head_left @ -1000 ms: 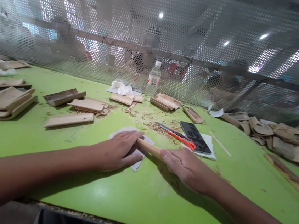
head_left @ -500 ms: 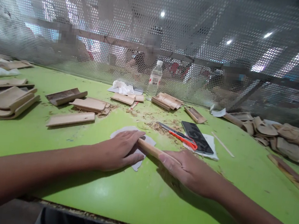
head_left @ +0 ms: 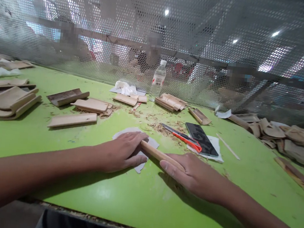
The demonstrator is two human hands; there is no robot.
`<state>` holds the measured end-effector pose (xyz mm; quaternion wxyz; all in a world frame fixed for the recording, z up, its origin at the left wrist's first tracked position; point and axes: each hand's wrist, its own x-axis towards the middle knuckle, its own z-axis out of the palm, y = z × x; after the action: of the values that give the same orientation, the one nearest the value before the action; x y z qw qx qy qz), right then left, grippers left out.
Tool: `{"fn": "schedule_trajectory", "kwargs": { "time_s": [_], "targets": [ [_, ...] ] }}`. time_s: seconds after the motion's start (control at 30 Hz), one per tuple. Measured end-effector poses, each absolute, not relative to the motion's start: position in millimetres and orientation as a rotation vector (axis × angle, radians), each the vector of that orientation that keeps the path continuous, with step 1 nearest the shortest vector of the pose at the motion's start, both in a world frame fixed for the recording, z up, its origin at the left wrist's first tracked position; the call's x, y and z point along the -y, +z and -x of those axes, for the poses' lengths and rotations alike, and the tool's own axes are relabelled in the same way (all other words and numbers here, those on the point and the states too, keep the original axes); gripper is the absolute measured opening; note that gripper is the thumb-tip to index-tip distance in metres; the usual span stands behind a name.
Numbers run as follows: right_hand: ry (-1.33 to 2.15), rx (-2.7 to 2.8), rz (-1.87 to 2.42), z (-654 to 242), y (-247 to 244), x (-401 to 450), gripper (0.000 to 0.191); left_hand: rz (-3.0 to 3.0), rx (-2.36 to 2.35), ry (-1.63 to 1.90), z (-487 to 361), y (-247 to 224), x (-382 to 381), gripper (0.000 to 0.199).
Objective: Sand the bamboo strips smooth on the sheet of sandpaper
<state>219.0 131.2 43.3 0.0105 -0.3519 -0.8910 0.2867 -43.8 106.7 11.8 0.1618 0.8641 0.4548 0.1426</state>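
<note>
My left hand [head_left: 122,150] lies flat, fingers together, pressing a grey sheet of sandpaper [head_left: 149,141] onto the green table [head_left: 137,199]. My right hand [head_left: 191,174] grips a light bamboo strip [head_left: 156,152] that slants up to the left. The strip's far end rests on the sandpaper beside my left fingertips. Most of the strip's near part is hidden under my right hand.
An orange utility knife [head_left: 186,138] and a black phone [head_left: 201,139] on white paper lie just behind my right hand. Bamboo pieces [head_left: 72,120] lie at left, more [head_left: 288,137] at right. A water bottle [head_left: 158,80] stands by the perforated screen [head_left: 203,43]; people sit beyond.
My right hand has slid the bamboo strip slightly back toward me and to the right over the sandpaper. My left hand has stayed put. The view has shifted a little.
</note>
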Motion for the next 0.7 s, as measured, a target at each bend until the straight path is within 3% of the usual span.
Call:
{"fn": "schedule_trajectory", "kwargs": {
  "time_s": [0.7],
  "targets": [
    [0.891,2.787,1.089,-219.2,43.8,-130.3,0.044,-2.494,-1.292,0.441,43.5,8.9,-107.4,0.053]
  ]
}}
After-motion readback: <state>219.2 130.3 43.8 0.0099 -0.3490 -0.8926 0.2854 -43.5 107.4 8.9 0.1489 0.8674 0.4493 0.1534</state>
